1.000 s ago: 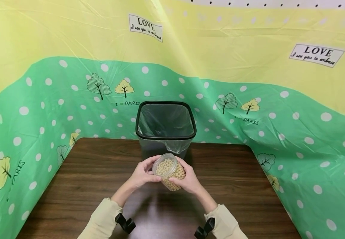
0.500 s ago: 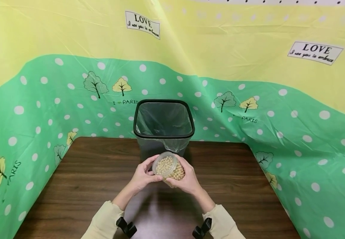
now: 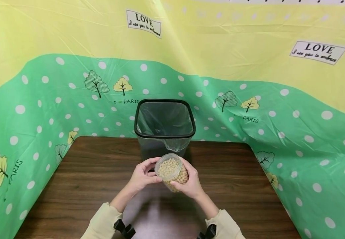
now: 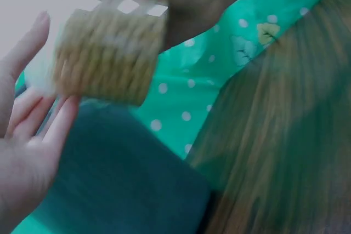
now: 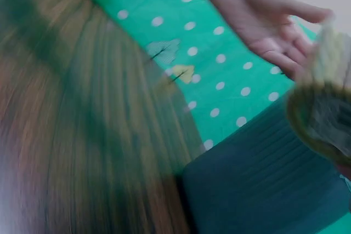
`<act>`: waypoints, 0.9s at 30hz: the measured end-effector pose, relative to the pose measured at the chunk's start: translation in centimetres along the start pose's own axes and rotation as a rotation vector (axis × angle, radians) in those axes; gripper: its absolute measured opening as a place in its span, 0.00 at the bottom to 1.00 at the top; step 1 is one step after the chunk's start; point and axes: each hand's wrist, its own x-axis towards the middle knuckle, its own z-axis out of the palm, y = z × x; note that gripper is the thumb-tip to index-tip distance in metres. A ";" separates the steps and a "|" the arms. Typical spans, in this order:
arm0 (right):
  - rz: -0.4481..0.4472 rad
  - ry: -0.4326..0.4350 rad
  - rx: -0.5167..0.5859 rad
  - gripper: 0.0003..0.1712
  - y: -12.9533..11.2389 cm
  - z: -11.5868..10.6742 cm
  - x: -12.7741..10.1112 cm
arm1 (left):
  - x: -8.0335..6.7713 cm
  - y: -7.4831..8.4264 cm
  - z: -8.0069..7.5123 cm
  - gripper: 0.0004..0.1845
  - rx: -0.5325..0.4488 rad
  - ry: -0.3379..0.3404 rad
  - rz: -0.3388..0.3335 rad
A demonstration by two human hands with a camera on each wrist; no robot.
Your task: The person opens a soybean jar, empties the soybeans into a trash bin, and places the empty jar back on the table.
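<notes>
A clear jar (image 3: 176,182) full of round beige beans or balls is tilted to the left, in front of a dark bin. My right hand (image 3: 191,181) grips its side, thumb toward me. My left hand (image 3: 142,174) spans the translucent rim (image 3: 157,166), thumb at the near side and fingers at the far side. I cannot tell whether a clear lid covers the mouth. In the left wrist view the jar (image 4: 107,56) is blurred, with the left fingertips (image 4: 68,105) beneath its pale end. The right wrist view cuts off the jar (image 5: 329,61).
The dark bin (image 3: 164,136), lined with a clear bag, stands at the far edge of the brown wooden table (image 3: 100,172). A green and yellow printed cloth (image 3: 172,71) hangs behind and along both sides. Black wrist mounts (image 3: 124,229) sit at the cuffs.
The jar dipped out of sight at its lower end, then came back into fuller view and shifted slightly right with my right hand. My left hand stays nearly in place.
</notes>
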 end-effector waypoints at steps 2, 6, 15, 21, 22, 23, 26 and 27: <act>-0.004 0.051 -0.063 0.44 -0.6 0.1 0.2 | 0.0 0.1 0.3 0.36 0.045 0.049 0.009; 0.032 0.050 0.104 0.40 -1.0 -0.2 0.2 | 0.1 0.4 -0.1 0.33 0.012 0.015 0.031; -0.013 -0.032 0.131 0.43 0.4 -0.2 -0.3 | 0.1 0.5 -0.2 0.38 -0.071 -0.105 0.021; 0.039 0.080 0.026 0.41 -0.1 0.1 -0.4 | 0.0 0.8 0.6 0.35 0.027 0.046 0.008; 0.050 0.065 0.088 0.38 -0.2 0.0 -0.4 | 0.0 0.9 0.4 0.34 0.022 0.030 0.013; 0.066 0.041 0.160 0.37 -0.3 -0.2 -0.4 | 0.1 1.1 0.3 0.34 0.008 0.002 0.020; 0.085 -0.044 0.333 0.35 -0.4 -0.5 -0.2 | 0.2 1.5 -0.2 0.36 -0.063 -0.108 0.026; 0.073 -0.062 0.350 0.36 -0.3 -0.6 -0.2 | 0.3 1.6 -0.2 0.37 -0.077 -0.142 0.021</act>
